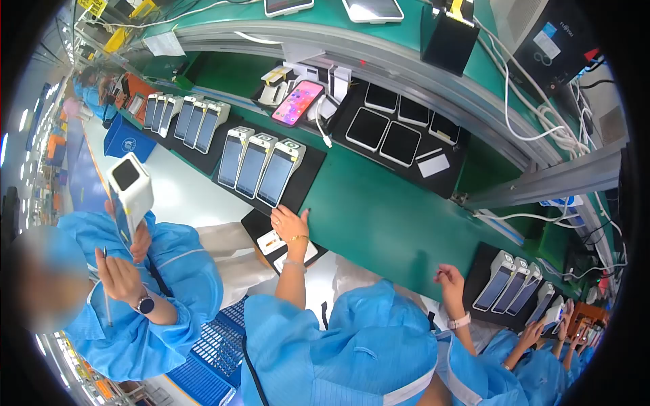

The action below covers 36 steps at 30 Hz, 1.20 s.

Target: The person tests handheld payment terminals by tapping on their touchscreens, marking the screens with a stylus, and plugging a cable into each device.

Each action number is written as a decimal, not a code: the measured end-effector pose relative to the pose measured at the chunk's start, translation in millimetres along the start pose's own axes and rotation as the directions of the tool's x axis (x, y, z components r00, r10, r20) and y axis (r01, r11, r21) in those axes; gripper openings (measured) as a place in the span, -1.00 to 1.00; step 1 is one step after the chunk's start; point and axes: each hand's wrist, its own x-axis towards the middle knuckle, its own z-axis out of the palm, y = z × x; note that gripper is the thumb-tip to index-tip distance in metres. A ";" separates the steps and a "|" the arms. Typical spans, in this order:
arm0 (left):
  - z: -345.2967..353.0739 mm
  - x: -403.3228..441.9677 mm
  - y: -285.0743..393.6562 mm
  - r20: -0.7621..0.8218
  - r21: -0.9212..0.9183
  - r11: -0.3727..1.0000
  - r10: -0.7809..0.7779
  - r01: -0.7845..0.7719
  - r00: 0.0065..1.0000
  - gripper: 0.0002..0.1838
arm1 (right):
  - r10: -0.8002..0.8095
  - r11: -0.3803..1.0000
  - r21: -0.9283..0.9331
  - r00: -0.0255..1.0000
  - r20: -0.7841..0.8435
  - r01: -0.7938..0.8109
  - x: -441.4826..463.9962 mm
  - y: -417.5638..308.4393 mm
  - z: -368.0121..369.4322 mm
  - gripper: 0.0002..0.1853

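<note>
My left hand (pixel 290 225), with a gold bracelet at the wrist, rests its fingers on the near edge of a black mat (pixel 306 177). Its thumb is apart from the fingers. Upright on that mat stand handheld payment terminals (pixel 277 173) with long screens. Under my left wrist, a white device (pixel 298 256) lies on a second black mat, partly covered by my arm. My right hand (pixel 450 281), wearing a pale watch band, hovers by the green table's (pixel 386 220) near edge. Its fingers are loosely curled and apart, with nothing visible in them.
A lit phone (pixel 298 103) lies at the back beside a white cable. White-framed tablets (pixel 399 143) sit on a black mat. More terminals (pixel 509 283) stand at right. A co-worker (pixel 149 284) at left holds a white terminal (pixel 131 184) and a pen. A metal rail (pixel 548 177) crosses above.
</note>
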 end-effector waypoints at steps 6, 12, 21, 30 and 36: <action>31.5 16.1 -19.4 0.207 0.225 0.902 0.325 -0.368 0.923 -0.61 | 0.046 0.998 0.048 0.997 0.056 -0.048 -17.2 0.8 6.7 -0.78; 53.9 41.8 -0.9 0.462 0.163 0.918 0.252 -0.360 0.850 -0.69 | 0.000 1.000 -0.021 0.997 -0.074 -0.002 -37.9 18.5 -34.1 -0.79; -13.2 -22.2 67.2 0.332 -0.067 0.727 0.662 -0.683 0.672 -0.83 | -0.059 0.995 0.066 0.967 -0.249 0.078 -64.9 55.7 -100.9 -0.81; -82.2 -206.2 206.0 0.176 -0.447 0.436 0.899 -0.781 0.401 -0.83 | -0.052 0.997 0.042 0.962 -0.269 0.066 -96.5 63.3 -118.5 -0.79; -115.0 -284.6 287.2 0.126 -0.533 0.377 0.921 -0.757 0.369 -0.85 | -0.073 0.997 -0.025 0.957 -0.279 0.068 -103.1 68.6 -133.7 -0.78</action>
